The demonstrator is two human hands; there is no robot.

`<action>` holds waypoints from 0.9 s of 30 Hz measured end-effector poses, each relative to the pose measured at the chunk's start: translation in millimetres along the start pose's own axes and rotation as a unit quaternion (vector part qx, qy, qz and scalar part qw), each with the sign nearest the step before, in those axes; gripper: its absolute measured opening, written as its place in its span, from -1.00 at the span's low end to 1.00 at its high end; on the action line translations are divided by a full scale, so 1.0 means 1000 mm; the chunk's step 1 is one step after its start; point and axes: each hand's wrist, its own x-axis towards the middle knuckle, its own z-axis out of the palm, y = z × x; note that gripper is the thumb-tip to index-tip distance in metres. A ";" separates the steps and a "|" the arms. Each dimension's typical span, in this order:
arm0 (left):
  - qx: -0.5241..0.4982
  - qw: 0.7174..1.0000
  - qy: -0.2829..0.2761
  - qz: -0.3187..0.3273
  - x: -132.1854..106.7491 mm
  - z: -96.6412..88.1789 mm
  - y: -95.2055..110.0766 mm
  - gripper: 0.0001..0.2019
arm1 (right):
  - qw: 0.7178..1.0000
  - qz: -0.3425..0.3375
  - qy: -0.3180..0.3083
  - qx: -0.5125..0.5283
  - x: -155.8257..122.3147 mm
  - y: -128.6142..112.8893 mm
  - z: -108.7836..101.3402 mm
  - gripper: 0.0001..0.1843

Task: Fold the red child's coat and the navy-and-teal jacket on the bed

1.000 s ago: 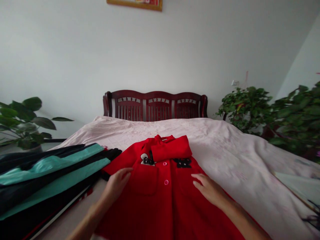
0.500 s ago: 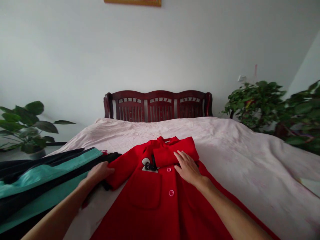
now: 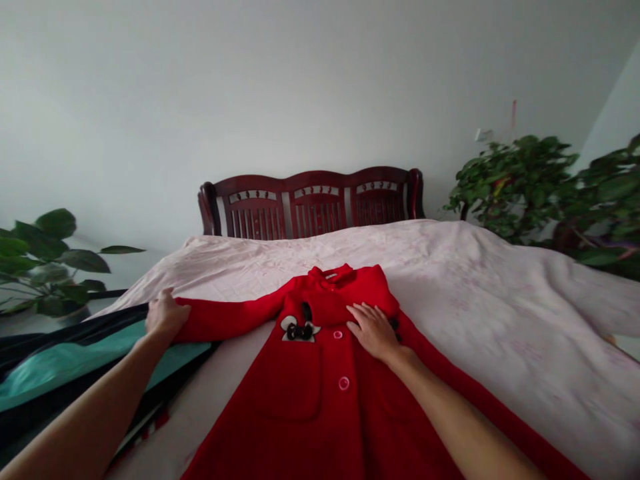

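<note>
A red coat with round buttons and a black bow on a pale patch lies front up on the bed, its collar toward the headboard. My left hand is closed around the cuff end of the sleeve on the left, which stretches out sideways over other clothes. On the chest, my right hand lies flat with its fingers apart, touching the other sleeve where it is folded across the front. The lower edge of the coat runs out of view.
Dark and turquoise clothes lie on the left of the bed. A pale floral sheet covers the bed up to a dark red wooden headboard. Leafy plants stand at the left and right.
My left hand has moved left and slightly away from me, drawing the sleeve out straight over the turquoise clothes. My right hand stays on the chest of the coat. The view has shifted slightly.
</note>
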 end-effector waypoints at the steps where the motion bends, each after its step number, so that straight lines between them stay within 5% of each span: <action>1: 0.022 1.000 -0.006 -0.003 -0.009 0.005 0.001 -0.37 | 1.000 0.000 0.005 0.019 0.001 0.004 -0.006 -0.54; 3: 0.063 0.997 0.011 0.036 -0.028 0.013 0.007 -0.41 | 0.998 0.003 0.054 0.034 0.006 0.016 -0.021 -0.56; 5: 0.068 0.988 0.025 0.140 -0.048 0.018 0.021 -0.49 | 0.992 0.000 0.124 0.008 0.013 0.029 -0.036 -0.55; 7: 0.027 0.970 -0.024 0.241 -0.071 0.023 0.046 -0.57 | 0.986 -0.014 0.160 -0.036 0.024 0.039 -0.047 -0.53; 10: -0.085 0.926 -0.147 0.338 -0.111 0.036 0.093 -0.61 | 0.983 -0.009 0.159 -0.087 0.048 0.045 -0.052 -0.49; 14: -0.109 0.899 -0.172 0.387 -0.159 0.063 0.138 -0.54 | 0.985 -0.007 0.110 -0.135 0.081 0.042 -0.041 -0.42; 20: -0.065 0.915 -0.109 0.384 -0.190 0.098 0.140 -0.44 | 0.983 0.001 0.004 -0.182 0.097 0.046 -0.022 -0.58; 27: -0.064 0.917 -0.078 0.387 -0.192 0.103 0.138 -0.48 | 0.981 0.042 0.004 -0.191 0.104 0.080 -0.037 -0.68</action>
